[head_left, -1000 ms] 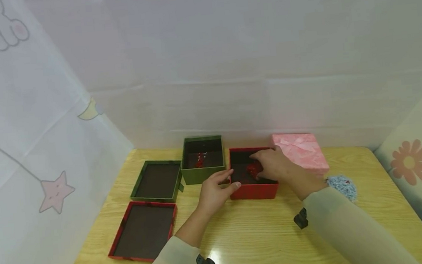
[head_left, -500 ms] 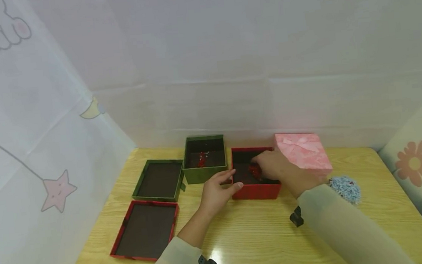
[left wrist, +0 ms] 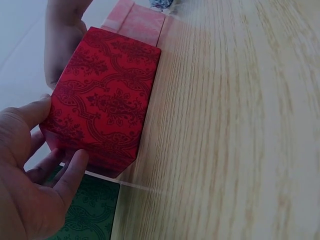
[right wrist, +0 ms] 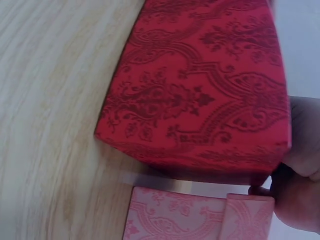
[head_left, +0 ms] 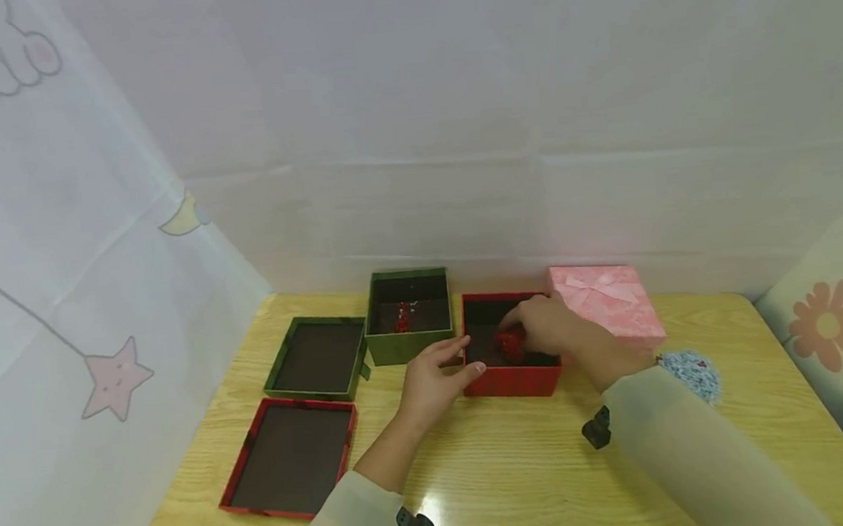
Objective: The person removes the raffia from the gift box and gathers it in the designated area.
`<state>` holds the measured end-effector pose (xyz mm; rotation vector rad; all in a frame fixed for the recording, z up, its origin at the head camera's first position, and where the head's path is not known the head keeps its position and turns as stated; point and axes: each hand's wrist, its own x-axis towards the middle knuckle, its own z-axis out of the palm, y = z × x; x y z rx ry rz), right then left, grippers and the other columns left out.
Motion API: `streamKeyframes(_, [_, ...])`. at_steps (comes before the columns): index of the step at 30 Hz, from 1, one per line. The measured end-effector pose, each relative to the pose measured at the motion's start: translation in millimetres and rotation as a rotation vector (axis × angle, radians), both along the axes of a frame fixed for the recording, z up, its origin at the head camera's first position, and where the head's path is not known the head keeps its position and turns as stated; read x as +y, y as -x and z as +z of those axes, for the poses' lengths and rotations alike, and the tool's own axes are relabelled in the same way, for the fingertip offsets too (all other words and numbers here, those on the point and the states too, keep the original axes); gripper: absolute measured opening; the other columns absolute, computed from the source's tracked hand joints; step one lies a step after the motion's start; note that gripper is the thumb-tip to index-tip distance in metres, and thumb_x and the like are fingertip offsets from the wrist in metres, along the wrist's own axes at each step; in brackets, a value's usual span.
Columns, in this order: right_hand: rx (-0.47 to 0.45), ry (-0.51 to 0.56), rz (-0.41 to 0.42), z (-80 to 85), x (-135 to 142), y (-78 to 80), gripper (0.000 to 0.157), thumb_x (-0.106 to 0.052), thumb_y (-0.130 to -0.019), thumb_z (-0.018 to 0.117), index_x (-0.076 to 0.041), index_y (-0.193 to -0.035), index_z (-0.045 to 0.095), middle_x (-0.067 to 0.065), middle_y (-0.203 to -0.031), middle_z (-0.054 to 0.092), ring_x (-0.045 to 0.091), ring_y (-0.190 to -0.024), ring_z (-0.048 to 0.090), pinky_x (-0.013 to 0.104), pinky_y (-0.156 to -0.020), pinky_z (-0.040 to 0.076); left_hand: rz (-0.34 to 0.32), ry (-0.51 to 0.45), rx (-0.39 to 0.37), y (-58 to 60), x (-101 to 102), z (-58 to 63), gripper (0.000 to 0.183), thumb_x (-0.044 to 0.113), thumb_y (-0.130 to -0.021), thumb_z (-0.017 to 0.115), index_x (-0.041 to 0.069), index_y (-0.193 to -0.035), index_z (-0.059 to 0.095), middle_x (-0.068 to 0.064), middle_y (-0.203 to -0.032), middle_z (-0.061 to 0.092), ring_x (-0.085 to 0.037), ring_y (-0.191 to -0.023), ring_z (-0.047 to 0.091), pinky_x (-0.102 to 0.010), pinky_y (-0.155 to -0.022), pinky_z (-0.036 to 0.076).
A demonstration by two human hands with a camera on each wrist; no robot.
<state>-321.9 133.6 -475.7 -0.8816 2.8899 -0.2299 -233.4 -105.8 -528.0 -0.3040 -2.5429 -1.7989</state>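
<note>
The open red patterned box [head_left: 510, 382] stands on the table. My left hand [head_left: 430, 386] touches its near-left corner. In the left wrist view, the thumb lies at the rim and the other fingers [left wrist: 72, 177], fairly straight, rest against the side. My right hand [head_left: 547, 327] reaches into the box from the right, with curled fingers around a shiny red bundle [head_left: 508, 343]. What exactly the bundle is, I cannot tell. The right wrist view shows the box's outer wall [right wrist: 210, 85], which hides the fingers inside.
Left of it is an open green box [head_left: 410, 347] holding small red and silvery bits [head_left: 402, 316]. The green lid [head_left: 314, 358] and red lid [head_left: 291, 458] lie upturned at left. A pink bow-topped box [head_left: 605, 301] and a blue fuzzy ball [head_left: 690, 375] sit at right.
My right hand shifts slightly inside the red box, and the red bundle moves a little with its fingers. The left hand keeps its place at the corner.
</note>
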Motion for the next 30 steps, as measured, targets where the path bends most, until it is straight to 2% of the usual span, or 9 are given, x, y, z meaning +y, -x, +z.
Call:
streamKeyframes(5, [-0.046, 0.059, -0.011, 8.5, 5, -3.0, 0.044, -0.015, -0.080, 0.090, -0.028, -0.120, 0.080, -0.007, -0.104, 0.077, 0.026, -0.104, 0.069, 0.060, -0.098, 0.045, 0.008, 0.011, -0.014, -0.7, 0, 2.1, 0.053, 0.035, -0.089, 0.085, 0.028, -0.139, 0.068, 0.001, -0.145, 0.060, -0.021, -0.114, 0.070, -0.025, -0.079, 0.061])
streamKeyframes(9, [-0.045, 0.094, 0.001, 15.0, 12, -6.2, 0.046, -0.018, -0.079, 0.092, -0.025, -0.122, 0.079, -0.005, -0.106, 0.077, 0.025, -0.102, 0.069, 0.054, -0.098, 0.050, 0.007, 0.012, -0.023, -0.9, 1, 3.2, 0.053, 0.034, -0.090, 0.085, 0.027, -0.140, 0.068, 0.001, -0.146, 0.060, -0.020, -0.115, 0.070, -0.025, -0.080, 0.061])
streamKeyframes(14, [-0.064, 0.136, 0.015, 22.4, 17, -9.3, 0.048, -0.016, -0.080, 0.091, -0.021, -0.125, 0.077, -0.002, -0.109, 0.077, 0.024, -0.100, 0.069, 0.046, -0.090, 0.057, 0.011, 0.001, -0.031, -0.9, 1, 3.0, 0.053, 0.032, -0.089, 0.085, 0.026, -0.139, 0.068, 0.000, -0.146, 0.060, -0.022, -0.116, 0.069, -0.026, -0.082, 0.061])
streamKeyframes(21, [-0.104, 0.192, -0.011, 33.1, 22, -14.6, 0.050, -0.013, -0.082, 0.090, -0.021, -0.128, 0.076, 0.000, -0.114, 0.075, 0.016, -0.093, 0.067, 0.042, -0.087, 0.059, 0.006, -0.011, -0.029, 0.7, 0, 0.1, 0.053, 0.036, -0.089, 0.085, 0.029, -0.139, 0.069, 0.002, -0.145, 0.060, -0.024, -0.118, 0.069, -0.027, -0.081, 0.061])
streamKeyframes(30, [-0.085, 0.192, 0.008, 46.0, 26, -24.5, 0.051, -0.017, -0.085, 0.089, -0.022, -0.133, 0.073, 0.000, -0.119, 0.074, 0.014, -0.094, 0.068, 0.038, -0.083, 0.059, 0.005, -0.004, -0.037, 1.6, -3, -1.4, 0.054, 0.042, -0.088, 0.084, 0.033, -0.139, 0.068, 0.003, -0.147, 0.058, -0.024, -0.117, 0.068, -0.030, -0.080, 0.062])
